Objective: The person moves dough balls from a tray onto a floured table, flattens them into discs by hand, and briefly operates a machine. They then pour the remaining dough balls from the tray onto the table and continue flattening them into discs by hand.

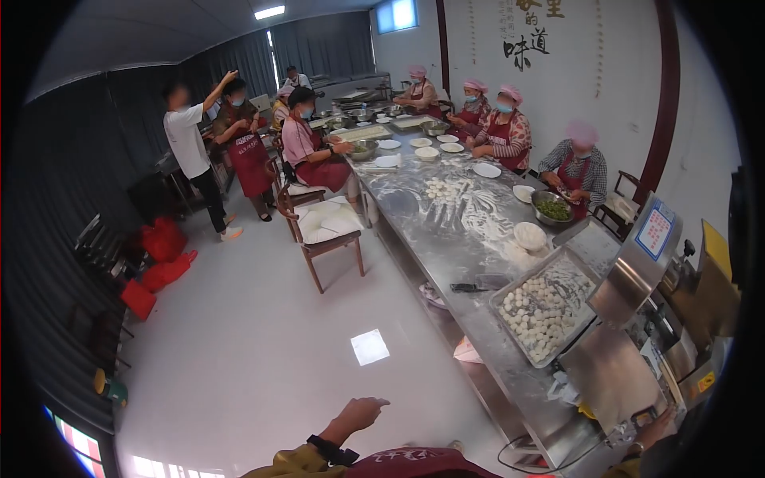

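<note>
My left hand (358, 416) is held out over the floor at the bottom centre, with a dark band at the wrist. One finger points to the right, the others look loosely curled, and no object shows in it. My right hand (657, 431) is at the lower right, beside the metal machine (613, 374) at the near end of the table. Its fingers are dim and partly hidden, so I cannot make out whether they grip the machine's edge. Close by, a metal tray (575, 317) holds many small white dough pieces (535, 317).
A long steel table (470, 239) dusted with flour bears plates, bowls and a dark-handled scraper (470, 287). A bowl of green filling (552, 206) stands by a person at right. Several people in aprons sit along it. A cushioned chair (325, 227) stands left; a cable hangs near me.
</note>
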A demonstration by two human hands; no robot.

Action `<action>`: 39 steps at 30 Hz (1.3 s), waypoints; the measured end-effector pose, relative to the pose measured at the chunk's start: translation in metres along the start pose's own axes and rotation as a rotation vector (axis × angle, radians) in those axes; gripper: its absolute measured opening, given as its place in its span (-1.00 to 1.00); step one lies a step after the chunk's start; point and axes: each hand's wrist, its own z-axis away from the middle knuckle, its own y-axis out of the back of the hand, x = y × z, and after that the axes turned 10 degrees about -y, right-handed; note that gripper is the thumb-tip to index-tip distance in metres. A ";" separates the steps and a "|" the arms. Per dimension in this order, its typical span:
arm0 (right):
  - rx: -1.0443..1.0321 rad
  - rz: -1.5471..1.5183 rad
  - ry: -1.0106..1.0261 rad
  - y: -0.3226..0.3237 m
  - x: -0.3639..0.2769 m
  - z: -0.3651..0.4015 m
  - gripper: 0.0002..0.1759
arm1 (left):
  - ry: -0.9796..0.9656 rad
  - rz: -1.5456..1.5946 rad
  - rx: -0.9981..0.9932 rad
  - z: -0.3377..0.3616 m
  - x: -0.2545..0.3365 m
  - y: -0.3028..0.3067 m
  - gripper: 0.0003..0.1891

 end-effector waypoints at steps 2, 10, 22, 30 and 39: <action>0.043 0.005 0.022 -0.004 0.003 -0.001 0.05 | 0.003 -0.002 0.002 0.000 0.001 0.002 -0.64; 0.064 -0.005 0.062 -0.015 0.015 -0.002 0.03 | 0.010 0.006 -0.033 -0.004 0.000 -0.005 -0.63; 0.048 0.016 0.062 -0.019 0.016 -0.004 -0.02 | 0.002 -0.001 -0.018 -0.002 0.000 -0.002 -0.64; 0.149 0.113 0.121 -0.018 0.014 -0.002 -0.04 | -0.001 0.003 -0.026 -0.009 -0.001 -0.006 -0.64; 0.035 0.029 0.053 -0.018 0.020 -0.006 -0.04 | 0.012 0.017 -0.048 -0.017 -0.004 -0.010 -0.64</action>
